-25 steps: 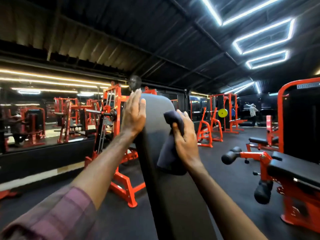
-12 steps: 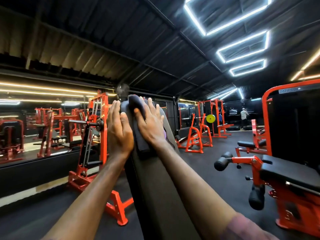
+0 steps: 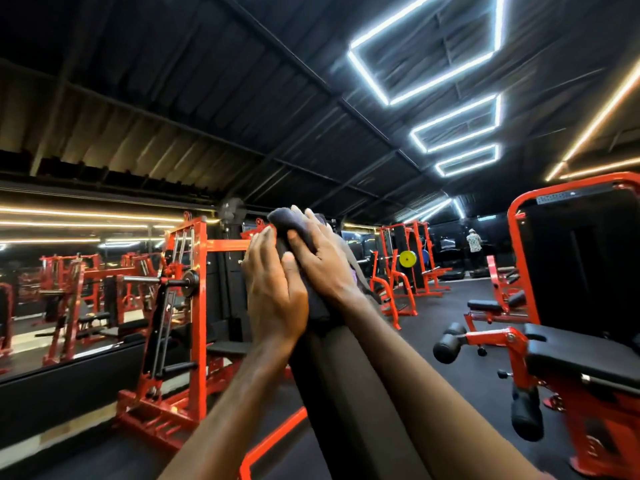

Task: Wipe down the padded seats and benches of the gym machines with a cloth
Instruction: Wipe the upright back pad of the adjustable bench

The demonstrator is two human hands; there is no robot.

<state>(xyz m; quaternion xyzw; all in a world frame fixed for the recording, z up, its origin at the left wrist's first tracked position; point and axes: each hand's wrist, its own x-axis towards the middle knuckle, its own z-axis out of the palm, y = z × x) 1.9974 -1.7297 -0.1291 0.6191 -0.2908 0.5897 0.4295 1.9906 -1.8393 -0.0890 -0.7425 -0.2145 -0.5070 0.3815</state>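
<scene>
Dark cloth pressed on upright pad by flat right hand; left hand flat alongside

No text, brand or number can be read anywhere. The pale strip across the top of the red steel machine frame at the right carries small marks, too blurred to make out. The round yellow weight plate in the distance shows no legible figures.
</scene>
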